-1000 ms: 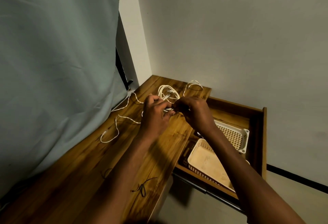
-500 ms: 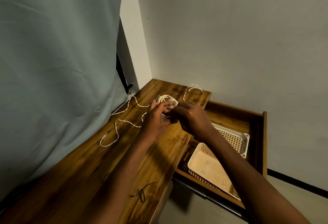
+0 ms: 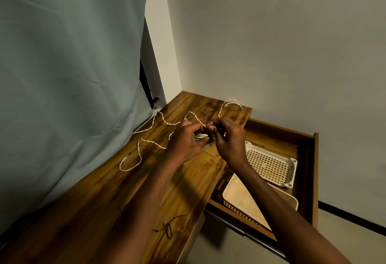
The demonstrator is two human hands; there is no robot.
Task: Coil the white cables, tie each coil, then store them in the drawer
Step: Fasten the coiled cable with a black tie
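A wooden desk [image 3: 104, 201] stands in a dim corner between a grey-green curtain [image 3: 69, 71] and pale walls [image 3: 271, 44].

Both forearms reach fwd from bottom of frame, converging at centre. Left hand [image 3: 186, 140] back-up, fingers curled round a small bundle of white cable [image 3: 201, 136]. Right hand [image 3: 228, 138] just beside it, nearly touching, fingers bent, thumb + index pinching at the bundle's top. Wrists bare, slightly flexed.
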